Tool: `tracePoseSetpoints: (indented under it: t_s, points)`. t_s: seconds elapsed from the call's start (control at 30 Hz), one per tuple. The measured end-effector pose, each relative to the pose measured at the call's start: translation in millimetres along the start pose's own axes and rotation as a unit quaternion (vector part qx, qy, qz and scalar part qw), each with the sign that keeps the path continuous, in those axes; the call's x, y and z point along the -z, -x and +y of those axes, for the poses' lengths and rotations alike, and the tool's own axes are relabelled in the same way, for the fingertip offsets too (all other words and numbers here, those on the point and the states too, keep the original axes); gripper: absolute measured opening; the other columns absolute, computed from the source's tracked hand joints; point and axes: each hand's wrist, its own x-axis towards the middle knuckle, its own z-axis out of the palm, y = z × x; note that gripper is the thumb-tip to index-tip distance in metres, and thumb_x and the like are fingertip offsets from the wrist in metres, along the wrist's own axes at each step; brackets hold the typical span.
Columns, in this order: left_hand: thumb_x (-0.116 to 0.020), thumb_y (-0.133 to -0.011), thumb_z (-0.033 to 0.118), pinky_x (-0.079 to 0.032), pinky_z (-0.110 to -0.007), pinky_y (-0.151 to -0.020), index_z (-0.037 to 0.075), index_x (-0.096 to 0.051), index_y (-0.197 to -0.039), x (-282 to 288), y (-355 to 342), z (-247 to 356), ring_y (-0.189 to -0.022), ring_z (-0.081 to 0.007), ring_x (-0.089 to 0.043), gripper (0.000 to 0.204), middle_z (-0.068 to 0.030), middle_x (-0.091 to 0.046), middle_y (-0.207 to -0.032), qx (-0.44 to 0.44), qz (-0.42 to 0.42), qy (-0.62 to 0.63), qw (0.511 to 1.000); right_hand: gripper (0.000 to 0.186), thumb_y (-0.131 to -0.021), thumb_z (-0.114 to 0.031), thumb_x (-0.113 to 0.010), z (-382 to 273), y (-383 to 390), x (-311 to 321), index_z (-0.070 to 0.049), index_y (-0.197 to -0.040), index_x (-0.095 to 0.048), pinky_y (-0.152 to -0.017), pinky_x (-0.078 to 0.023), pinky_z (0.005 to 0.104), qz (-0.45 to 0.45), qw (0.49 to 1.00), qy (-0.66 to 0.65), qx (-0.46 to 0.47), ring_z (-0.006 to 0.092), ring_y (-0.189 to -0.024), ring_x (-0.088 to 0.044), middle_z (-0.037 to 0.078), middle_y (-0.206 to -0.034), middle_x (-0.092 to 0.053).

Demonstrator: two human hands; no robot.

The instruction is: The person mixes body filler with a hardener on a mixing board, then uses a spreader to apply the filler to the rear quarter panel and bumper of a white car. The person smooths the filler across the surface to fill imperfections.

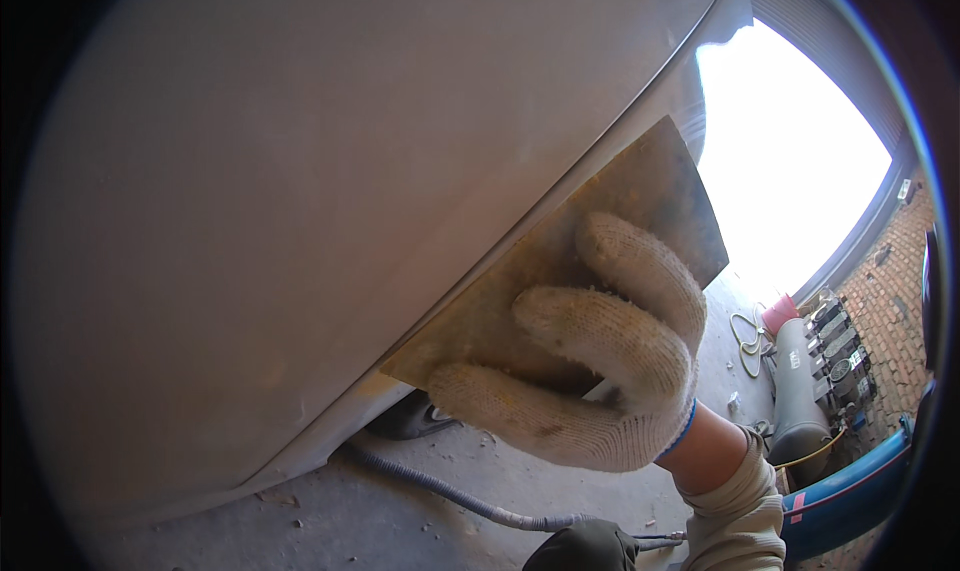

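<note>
My right hand (620,371), in a soiled white knit glove, comes in from the lower right. Its fingers are bent over a thin, flat, brownish-grey spreader (640,186) and grip it. The spreader looks stained and roughly rectangular. Its long upper edge lies along the seam near the lower part of a large pale vehicle panel (330,191); whether it touches the surface I cannot tell. A lower strip of bodywork (320,446) runs below that seam. My left hand is out of view.
A grey corrugated hose (440,486) crosses the concrete floor (380,531) beneath the panel. My dark-clothed knee (585,548) shows at the bottom. To the right are a grey tank (798,381), a red bucket (779,313), a blue cylinder (850,496), a brick wall (900,271) and a bright doorway (790,151).
</note>
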Motion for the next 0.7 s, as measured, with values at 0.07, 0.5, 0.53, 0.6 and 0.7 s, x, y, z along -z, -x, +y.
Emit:
tracePoseSetpoints:
  t_s: [0.07,0.5,0.53,0.6,0.7]
  points:
    - [-0.055,-0.090,0.031,-0.044,-0.039,-0.061,0.006,-0.050,-0.089,6,-2,2,-0.063,-0.0239,-0.052,0.025,-0.0081,-0.053,-0.069,0.003,-0.004,0.006,1.000,0.037,-0.070,-0.025,-0.084,0,2,1,-0.025,-0.107,-0.081,-0.087,-0.064,0.0419,-0.024,1.000,0.006,-0.004,0.0341,-0.122,-0.060,0.002,-0.115,-0.064]
    - [-0.055,-0.091,0.029,-0.045,-0.039,-0.063,0.008,-0.047,-0.087,-4,7,-2,-0.064,-0.0233,-0.051,0.022,-0.0071,-0.050,-0.070,-0.024,0.001,0.127,0.992,0.045,-0.070,-0.027,-0.093,-28,25,20,-0.044,-0.109,-0.080,-0.117,-0.047,0.0395,-0.140,0.986,0.039,-0.087,0.0317,-0.145,-0.038,0.001,-0.135,-0.051]
    - [-0.056,-0.090,0.028,-0.045,-0.039,-0.064,0.008,-0.047,-0.087,-1,8,-2,-0.064,-0.0233,-0.051,0.023,-0.0071,-0.050,-0.070,-0.023,-0.005,0.123,0.992,0.044,-0.070,-0.026,-0.091,-31,24,17,-0.042,-0.109,-0.080,-0.114,-0.049,0.0400,-0.111,0.990,0.026,-0.085,0.0321,-0.144,-0.039,0.000,-0.132,-0.052]
    - [-0.056,-0.090,0.029,-0.045,-0.039,-0.065,0.008,-0.047,-0.088,3,10,-3,-0.064,-0.0236,-0.051,0.023,-0.0075,-0.051,-0.070,-0.024,-0.001,0.126,0.992,0.040,-0.071,-0.025,-0.088,-36,21,11,-0.036,-0.110,-0.081,-0.101,-0.056,0.0406,-0.072,0.994,0.015,-0.076,0.0331,-0.139,-0.045,0.000,-0.124,-0.055]
    - [-0.056,-0.090,0.028,-0.045,-0.039,-0.066,0.007,-0.049,-0.090,-1,10,-7,-0.065,-0.0239,-0.052,0.022,-0.0083,-0.052,-0.070,-0.015,0.001,0.124,0.992,0.036,-0.077,-0.025,-0.085,-38,16,3,-0.031,-0.112,-0.081,-0.095,-0.061,0.0437,-0.065,0.996,0.002,-0.053,0.0390,-0.142,-0.045,0.000,-0.128,-0.055]
